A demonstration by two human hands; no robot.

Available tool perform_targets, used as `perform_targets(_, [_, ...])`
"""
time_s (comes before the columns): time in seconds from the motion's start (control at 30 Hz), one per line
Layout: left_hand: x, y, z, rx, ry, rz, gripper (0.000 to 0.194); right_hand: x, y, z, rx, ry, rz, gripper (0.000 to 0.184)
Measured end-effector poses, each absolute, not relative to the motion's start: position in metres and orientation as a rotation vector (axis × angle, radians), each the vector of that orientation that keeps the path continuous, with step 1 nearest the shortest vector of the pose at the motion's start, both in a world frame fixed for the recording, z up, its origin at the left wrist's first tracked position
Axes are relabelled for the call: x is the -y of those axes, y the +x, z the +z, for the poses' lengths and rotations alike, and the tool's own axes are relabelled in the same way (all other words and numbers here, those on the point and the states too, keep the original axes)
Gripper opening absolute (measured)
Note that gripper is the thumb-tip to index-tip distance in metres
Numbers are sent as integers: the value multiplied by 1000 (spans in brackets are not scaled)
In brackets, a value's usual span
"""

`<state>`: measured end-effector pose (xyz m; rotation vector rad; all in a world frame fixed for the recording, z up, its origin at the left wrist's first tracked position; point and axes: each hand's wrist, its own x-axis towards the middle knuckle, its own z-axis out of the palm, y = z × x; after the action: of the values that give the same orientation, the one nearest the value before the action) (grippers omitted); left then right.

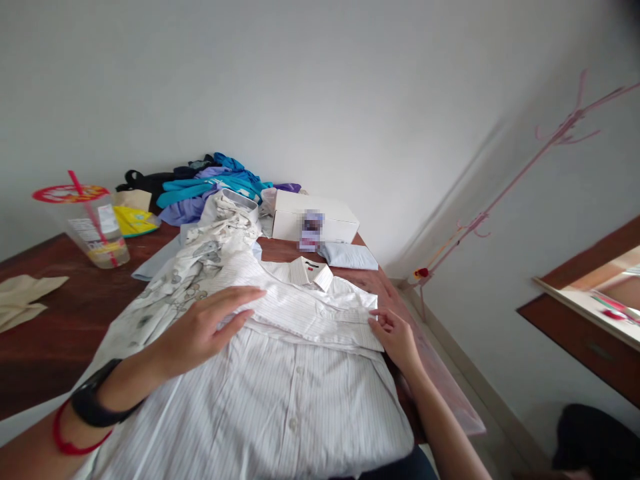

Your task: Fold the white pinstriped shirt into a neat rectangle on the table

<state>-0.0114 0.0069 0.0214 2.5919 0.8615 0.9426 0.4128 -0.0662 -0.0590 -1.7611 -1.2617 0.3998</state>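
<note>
A white pinstriped shirt (280,393) lies front-up on the dark wooden table (55,327), its collar (313,271) pointing away from me and a sleeve folded across the chest. My left hand (207,327) rests flat on the folded sleeve, fingers stretched out. My right hand (395,333) pinches the sleeve's edge at the shirt's right side, fingers curled on the cloth. A patterned cream shirt (200,267) lies partly under the striped one on the left.
A pile of blue and purple clothes (210,187) sits at the back beside a white box (315,217) and a folded pale-blue cloth (350,255). A plastic cup with a red lid and straw (90,227) stands far left. The table's right edge runs along a wall.
</note>
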Motion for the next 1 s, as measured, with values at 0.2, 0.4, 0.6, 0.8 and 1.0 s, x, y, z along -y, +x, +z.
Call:
perform_targets(0.2, [-39,-26,-18,-1209,2757,508,66,68,412,-55,1337,-1889,315,37])
perform_targets(0.4, [-40,-34,-31,-1238,2851,233,59,72,408,-50,1390,-1976,205,36])
perform_targets(0.6, [-41,-30,-26,-1295,2811,168,56,70,414,-54,1310,-1980,240,47])
perform_targets(0.8, [-36,-23,-21,-1368,2806,88,57,71,410,-51,1377,-2003,238,41])
perform_targets(1.0, [-29,-19,-16,-1406,2800,80,58,97,401,-42,1460,-2095,249,36])
